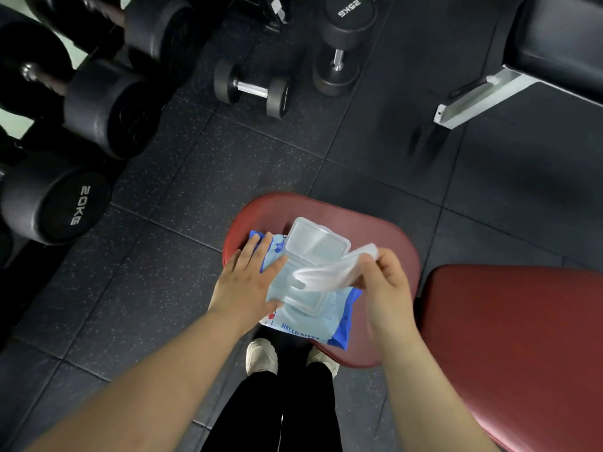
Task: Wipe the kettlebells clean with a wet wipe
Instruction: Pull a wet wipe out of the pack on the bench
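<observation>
- Now we hold the white, translucent wet wipe (326, 272) in the right hand (385, 282), whose fingers (368, 265) pinch its free end. The other end sits in the opening of the pale blue soft plastic wipe pack (313, 327).
- The wipe's long axis runs from that opening out to the right, so we judge the pull goes rightward and up, away from the pack.
- Our left hand (251, 282) lies flat on the pack's left side, fingers (261, 252) straight and spread, pressing it down. It holds nothing, and is there to keep the pack from following the wipe.
- The pack lies slantwise on the rounded dark red padded bench (385, 233), near its left edge, with its clear hinged plastic lid (318, 239) flipped open toward the far edge.
- We count one pack, one wipe out, one lid and two red pads, the second (522, 337) to the right.
- On the dark speckled rubber floor (195, 190) we see two black dumbbells, one lying (251, 88) and one upright (342, 44).
- Racked black dumbbells (55, 207) crowd the left, at least three.
- No kettlebell is in view.
</observation>
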